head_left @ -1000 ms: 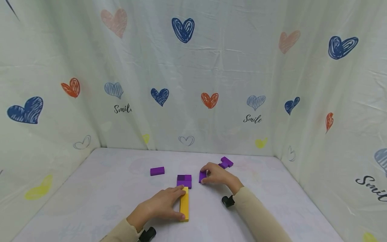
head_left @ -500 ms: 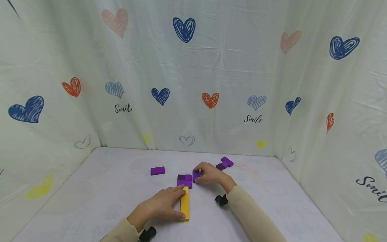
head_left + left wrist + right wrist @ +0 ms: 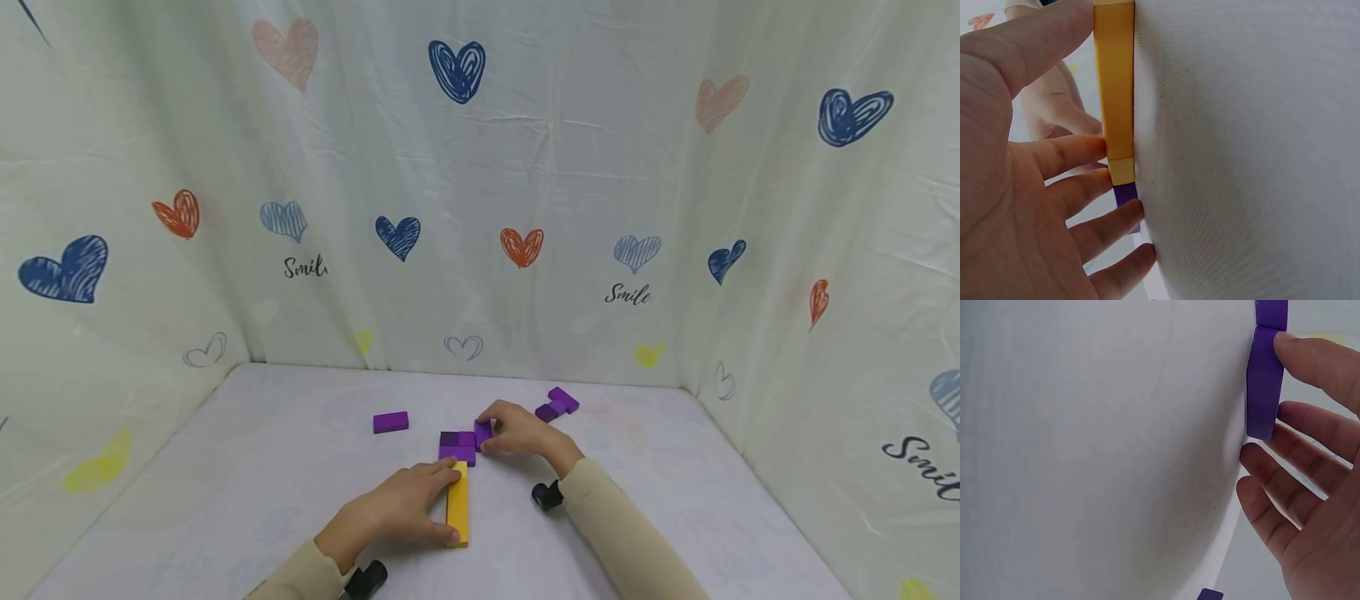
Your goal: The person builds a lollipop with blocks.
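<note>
My left hand (image 3: 401,506) holds a long yellow block (image 3: 458,508) lying lengthwise on the table, thumb near its close end and fingertips by its far end. In the left wrist view the yellow block (image 3: 1115,81) meets a purple piece (image 3: 1126,195). Just beyond it, a group of purple blocks (image 3: 457,455) lies flat, one of them darker. My right hand (image 3: 521,429) grips a small purple block (image 3: 482,433) between thumb and fingers, at the right side of that group. In the right wrist view this purple block (image 3: 1264,384) touches another purple piece (image 3: 1271,311).
A lone purple block (image 3: 391,422) lies back left on the white table (image 3: 247,483). Back right, several purple blocks (image 3: 558,404) lie together beyond my right hand. A white curtain (image 3: 480,167) printed with hearts rises behind the table and at its sides.
My right hand has slid left with the small purple block, up to the purple group. The left hand and the yellow block have stayed in place.
</note>
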A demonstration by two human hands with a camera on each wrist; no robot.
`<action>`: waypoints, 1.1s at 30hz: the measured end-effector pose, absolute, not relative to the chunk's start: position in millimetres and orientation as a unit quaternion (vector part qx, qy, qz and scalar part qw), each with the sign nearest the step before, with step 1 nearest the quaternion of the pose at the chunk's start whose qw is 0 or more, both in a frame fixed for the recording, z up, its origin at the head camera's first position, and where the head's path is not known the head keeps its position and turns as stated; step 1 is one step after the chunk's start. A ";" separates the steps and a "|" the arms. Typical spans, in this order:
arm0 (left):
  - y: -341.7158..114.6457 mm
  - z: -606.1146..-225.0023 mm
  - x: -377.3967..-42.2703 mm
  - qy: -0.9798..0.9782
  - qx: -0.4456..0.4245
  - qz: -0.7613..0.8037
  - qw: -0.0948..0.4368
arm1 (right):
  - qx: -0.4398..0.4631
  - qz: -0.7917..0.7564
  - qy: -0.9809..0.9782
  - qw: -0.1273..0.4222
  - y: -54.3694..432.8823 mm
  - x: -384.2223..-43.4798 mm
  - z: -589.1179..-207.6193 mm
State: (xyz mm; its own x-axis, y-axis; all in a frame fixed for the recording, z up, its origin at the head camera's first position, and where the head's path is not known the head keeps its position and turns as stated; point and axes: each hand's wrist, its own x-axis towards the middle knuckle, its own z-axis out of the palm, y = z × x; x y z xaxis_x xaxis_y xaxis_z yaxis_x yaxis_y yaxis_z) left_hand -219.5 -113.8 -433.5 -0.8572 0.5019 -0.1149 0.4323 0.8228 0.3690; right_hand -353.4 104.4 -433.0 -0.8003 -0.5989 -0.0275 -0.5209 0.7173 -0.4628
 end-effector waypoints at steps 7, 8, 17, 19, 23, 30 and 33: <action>-113.8 -433.8 -220.4 0.949 0.247 0.167 0.102 | -0.299 -0.221 0.924 0.090 103.6 -353.7 -433.3; -113.7 -433.8 -220.3 0.949 0.247 0.167 0.102 | -0.298 -0.221 0.924 0.090 103.4 -353.6 -433.3; -114.2 -433.5 -220.2 0.949 0.246 0.166 0.104 | -0.294 -0.219 0.926 0.092 103.0 -352.8 -432.6; -114.3 -433.0 -220.3 0.949 0.246 0.166 0.104 | -0.294 -0.220 0.926 0.092 102.9 -352.5 -432.1; -114.5 -432.0 -220.3 0.950 0.247 0.164 0.102 | -0.295 -0.221 0.925 0.093 102.9 -352.2 -431.5; -114.1 -432.0 -222.3 0.951 0.248 0.159 0.100 | -0.289 -0.220 0.926 0.098 103.4 -352.6 -431.9; -114.0 -432.1 -222.9 0.951 0.247 0.159 0.098 | -0.288 -0.219 0.927 0.101 103.9 -352.6 -431.7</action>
